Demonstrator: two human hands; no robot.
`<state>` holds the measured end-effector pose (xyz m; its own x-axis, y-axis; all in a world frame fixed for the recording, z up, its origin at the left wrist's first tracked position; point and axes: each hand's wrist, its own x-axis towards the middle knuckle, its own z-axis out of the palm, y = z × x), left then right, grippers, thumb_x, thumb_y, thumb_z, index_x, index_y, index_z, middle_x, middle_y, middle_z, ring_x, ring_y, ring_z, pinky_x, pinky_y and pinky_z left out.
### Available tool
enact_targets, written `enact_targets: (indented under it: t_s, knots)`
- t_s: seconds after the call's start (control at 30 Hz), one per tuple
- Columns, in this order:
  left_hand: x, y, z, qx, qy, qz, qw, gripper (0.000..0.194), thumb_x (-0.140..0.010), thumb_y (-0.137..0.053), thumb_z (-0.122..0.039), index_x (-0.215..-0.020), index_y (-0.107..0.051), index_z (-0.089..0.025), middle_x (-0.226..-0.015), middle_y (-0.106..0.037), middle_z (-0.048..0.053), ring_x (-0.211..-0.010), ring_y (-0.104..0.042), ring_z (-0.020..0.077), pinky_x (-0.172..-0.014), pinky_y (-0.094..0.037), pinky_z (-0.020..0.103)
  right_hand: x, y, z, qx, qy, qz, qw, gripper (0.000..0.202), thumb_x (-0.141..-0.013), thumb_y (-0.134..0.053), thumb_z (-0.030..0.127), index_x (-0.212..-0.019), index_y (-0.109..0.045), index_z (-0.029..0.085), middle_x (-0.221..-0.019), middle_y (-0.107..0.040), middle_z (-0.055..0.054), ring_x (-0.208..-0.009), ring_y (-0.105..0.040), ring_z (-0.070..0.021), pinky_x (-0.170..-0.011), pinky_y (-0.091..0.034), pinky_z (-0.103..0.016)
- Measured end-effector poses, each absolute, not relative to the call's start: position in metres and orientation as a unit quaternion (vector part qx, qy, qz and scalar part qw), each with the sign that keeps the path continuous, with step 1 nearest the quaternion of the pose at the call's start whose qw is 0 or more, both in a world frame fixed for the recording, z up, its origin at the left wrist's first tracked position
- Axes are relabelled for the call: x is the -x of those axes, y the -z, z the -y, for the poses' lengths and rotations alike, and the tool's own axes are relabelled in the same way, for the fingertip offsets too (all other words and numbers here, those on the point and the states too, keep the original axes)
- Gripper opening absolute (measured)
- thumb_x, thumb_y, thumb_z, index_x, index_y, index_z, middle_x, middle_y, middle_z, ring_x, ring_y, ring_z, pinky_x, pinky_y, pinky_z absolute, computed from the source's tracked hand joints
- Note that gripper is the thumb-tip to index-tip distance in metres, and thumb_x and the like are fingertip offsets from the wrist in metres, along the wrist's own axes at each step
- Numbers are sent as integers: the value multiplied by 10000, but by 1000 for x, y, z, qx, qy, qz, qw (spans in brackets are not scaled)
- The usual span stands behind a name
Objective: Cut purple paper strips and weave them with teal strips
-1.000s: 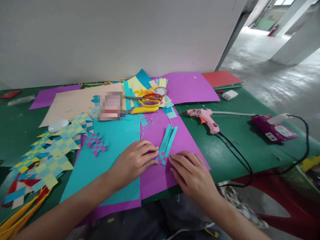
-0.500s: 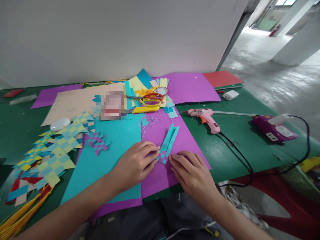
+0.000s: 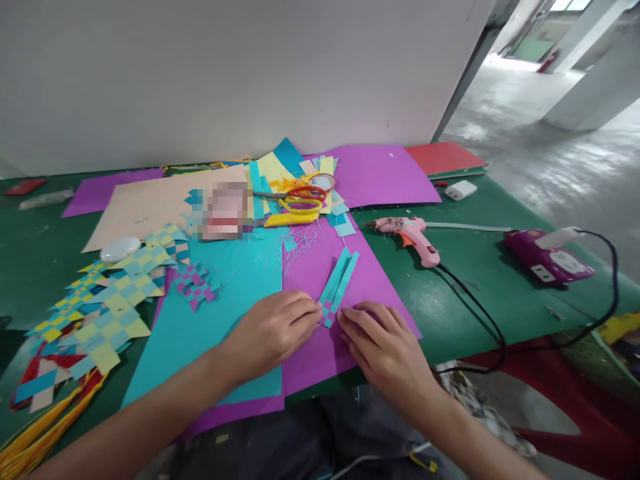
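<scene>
A small checkered weave of teal and purple paper strips (image 3: 329, 311), with long teal ends pointing up and away, lies on a purple sheet (image 3: 310, 370). Closed fingers of my left hand (image 3: 280, 327) pinch its left edge. At its right edge, the fingertips of my right hand (image 3: 377, 337) are pressed together on the weave. The fingertips hide both side edges. A finished-looking purple and teal woven piece (image 3: 196, 287) rests on the teal sheet (image 3: 225, 347) to the left.
Red-handled scissors (image 3: 305, 195) and a yellow-handled cutter (image 3: 293, 219) lie behind the hands. A pink glue gun (image 3: 413, 237) is on the right, its cord running to a purple power strip (image 3: 545, 257). Woven paper pieces (image 3: 125, 287) and yellow tassels (image 3: 50, 427) spread leftward.
My left hand's fingers have drawn closer together and shifted slightly right, over the left edge of the weave. My right hand has hardly moved.
</scene>
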<state>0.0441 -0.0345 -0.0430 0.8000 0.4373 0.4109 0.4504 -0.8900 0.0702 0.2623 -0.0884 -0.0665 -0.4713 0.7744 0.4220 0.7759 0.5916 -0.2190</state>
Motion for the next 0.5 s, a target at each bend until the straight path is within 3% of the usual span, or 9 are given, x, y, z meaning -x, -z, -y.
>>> enact_targets:
  t_s: [0.5]
  knots:
    - [-40,47,33,959,181,209,55,187,-927,-522,-137,-1068,-643,-113,-1035,-703,87,-965,-637,207,-820,-562,341,-263,67,89,450,14,861,237,275,-949,-469,163,-1151,-650,123,-1098,-679,-72,-1004,-524,-229,-809,-423,-380]
